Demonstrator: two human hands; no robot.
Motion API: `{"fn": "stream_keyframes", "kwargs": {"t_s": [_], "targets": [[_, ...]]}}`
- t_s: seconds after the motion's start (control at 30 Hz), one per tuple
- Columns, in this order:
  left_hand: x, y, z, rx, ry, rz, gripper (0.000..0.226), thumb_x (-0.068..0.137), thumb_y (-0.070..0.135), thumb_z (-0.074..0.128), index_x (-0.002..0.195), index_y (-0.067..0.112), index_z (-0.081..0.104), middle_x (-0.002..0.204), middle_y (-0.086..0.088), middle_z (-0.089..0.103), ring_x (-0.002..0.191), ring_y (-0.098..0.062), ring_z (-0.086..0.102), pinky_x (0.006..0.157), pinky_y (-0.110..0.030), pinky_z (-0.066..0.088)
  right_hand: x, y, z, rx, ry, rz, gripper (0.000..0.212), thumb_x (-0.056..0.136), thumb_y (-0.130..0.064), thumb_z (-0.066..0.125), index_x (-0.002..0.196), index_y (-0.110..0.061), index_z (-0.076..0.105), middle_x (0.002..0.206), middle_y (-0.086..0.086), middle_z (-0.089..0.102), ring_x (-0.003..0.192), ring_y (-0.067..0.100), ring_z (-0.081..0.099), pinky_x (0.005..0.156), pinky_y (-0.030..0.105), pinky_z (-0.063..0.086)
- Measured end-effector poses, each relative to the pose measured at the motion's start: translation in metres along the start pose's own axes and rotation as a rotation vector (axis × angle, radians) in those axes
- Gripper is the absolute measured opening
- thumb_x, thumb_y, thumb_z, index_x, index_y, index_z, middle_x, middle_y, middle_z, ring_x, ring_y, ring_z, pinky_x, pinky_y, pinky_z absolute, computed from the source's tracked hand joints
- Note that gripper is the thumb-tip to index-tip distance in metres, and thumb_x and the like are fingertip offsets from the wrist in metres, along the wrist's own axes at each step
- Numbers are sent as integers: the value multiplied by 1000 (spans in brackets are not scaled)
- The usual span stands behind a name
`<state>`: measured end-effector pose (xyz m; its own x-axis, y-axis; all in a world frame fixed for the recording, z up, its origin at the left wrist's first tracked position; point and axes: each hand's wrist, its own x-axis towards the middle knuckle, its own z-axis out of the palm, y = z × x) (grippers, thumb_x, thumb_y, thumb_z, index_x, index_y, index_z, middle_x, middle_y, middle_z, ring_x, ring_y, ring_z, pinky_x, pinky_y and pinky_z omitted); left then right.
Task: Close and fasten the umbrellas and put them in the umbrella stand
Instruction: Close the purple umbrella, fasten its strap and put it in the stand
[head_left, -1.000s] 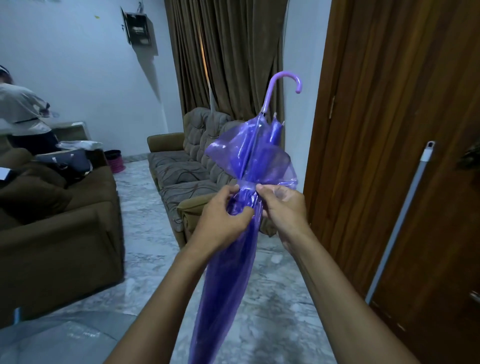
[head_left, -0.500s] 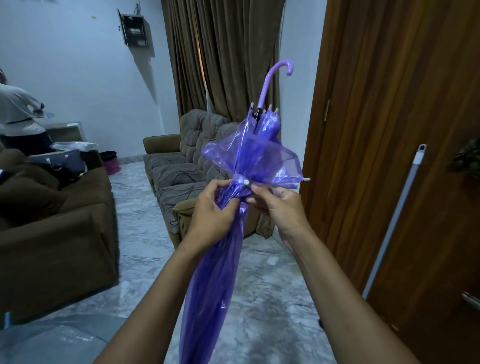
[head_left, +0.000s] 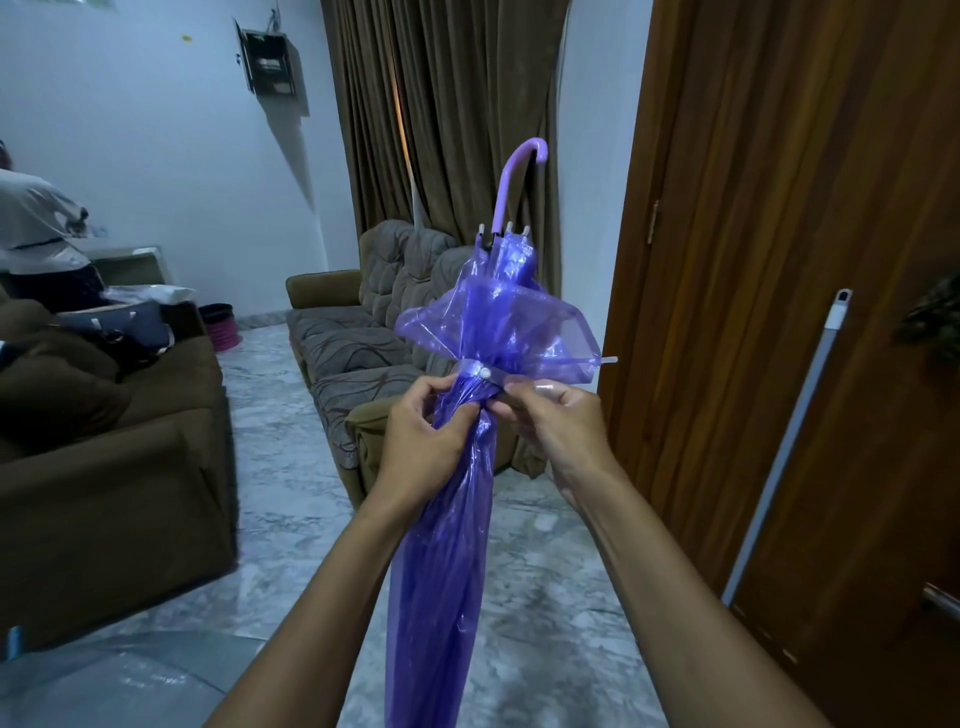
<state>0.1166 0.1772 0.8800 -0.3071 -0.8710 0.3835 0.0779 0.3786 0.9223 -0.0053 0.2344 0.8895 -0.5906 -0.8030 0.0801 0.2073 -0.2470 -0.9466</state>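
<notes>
A translucent purple umbrella is folded and held upright in front of me, its curved lilac handle pointing up. A clear strap with a white snap wraps the canopy at mid-height, and loose plastic flares out above it. My left hand grips the bunched canopy just below the strap. My right hand pinches the strap's end on the right side. No umbrella stand is in view.
A wooden door fills the right, with a white pole leaning on it. A grey sofa stands ahead, a brown sofa at left. A person stands far left. The floor is marble.
The strap now lies wrapped round the canopy with its snap facing me. Both hands stayed at the strap; the umbrella's handle shifted a little in view.
</notes>
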Motion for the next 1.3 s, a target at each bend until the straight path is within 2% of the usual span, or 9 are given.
{"fn": "stream_keyframes", "kwargs": {"t_s": [0.23, 0.47, 0.6, 0.7, 0.8, 0.93, 1.1, 1.17, 1.3], "targets": [[1, -3, 3, 5, 22, -24, 19, 87, 8, 68, 104, 13, 64, 90, 5, 71, 73, 4, 65, 67, -8, 49, -5, 5, 1, 27, 35, -123, 1, 87, -8, 72, 87, -8, 71, 87, 15, 76, 77, 25, 75, 82, 36, 60], [2, -4, 3, -39, 27, -68, 19, 86, 12, 70, 105, 14, 65, 94, 1, 73, 81, -7, 68, 73, -18, 53, -3, 9, -3, 94, 63, -30, 5, 91, -13, 66, 88, -10, 63, 85, 11, 77, 75, 23, 76, 77, 38, 59], [2, -5, 3, -52, 23, -82, 20, 86, 12, 70, 106, 12, 64, 94, 0, 73, 78, -6, 68, 70, -16, 52, 1, 14, -8, 68, 75, -64, 25, 84, -12, 76, 79, -17, 52, 79, 4, 74, 78, 26, 75, 77, 39, 59], [2, -6, 3, -47, 10, -76, 20, 86, 11, 70, 106, 10, 64, 95, -1, 73, 77, -4, 67, 70, -14, 52, 6, 17, -10, 83, 83, -88, 25, 81, -9, 78, 90, -18, 56, 87, 6, 73, 80, 21, 71, 83, 37, 58], [2, -5, 3, -65, 7, -97, 19, 86, 14, 71, 104, 14, 64, 94, 0, 73, 78, -7, 68, 71, -17, 53, 8, 20, -13, 0, 62, -35, 20, 75, -21, 84, 89, -15, 71, 96, 7, 75, 84, 15, 71, 80, 31, 54], [4, -5, 1, -218, -23, -188, 16, 88, 10, 67, 103, 15, 64, 91, -5, 72, 74, -13, 66, 69, -22, 54, 9, 25, -10, 116, 2, 16, 13, 79, -18, 79, 81, -8, 71, 103, 18, 75, 99, 30, 72, 84, 40, 58], [7, -8, -1, -467, -46, -325, 18, 90, 8, 62, 108, 9, 63, 83, -10, 71, 60, -12, 66, 59, -22, 56, 14, 16, -1, 159, -33, 50, 13, 88, -10, 70, 93, -3, 61, 101, 26, 72, 82, 26, 74, 70, 33, 62], [8, -4, 1, -386, -45, -306, 12, 91, 10, 62, 102, 13, 65, 86, -9, 70, 61, -8, 66, 60, -20, 54, 15, 14, 3, 195, -19, 54, 10, 89, -4, 67, 87, -5, 57, 97, 26, 72, 75, 25, 74, 65, 32, 62], [19, -8, -5, 209, -44, -161, 20, 93, 39, 59, 107, 27, 66, 115, -2, 45, 100, -8, 53, 97, -22, 38, 14, 13, 5, 202, 19, 0, 12, 89, -2, 67, 83, -7, 58, 90, 20, 72, 67, 18, 74, 59, 28, 61]]}}
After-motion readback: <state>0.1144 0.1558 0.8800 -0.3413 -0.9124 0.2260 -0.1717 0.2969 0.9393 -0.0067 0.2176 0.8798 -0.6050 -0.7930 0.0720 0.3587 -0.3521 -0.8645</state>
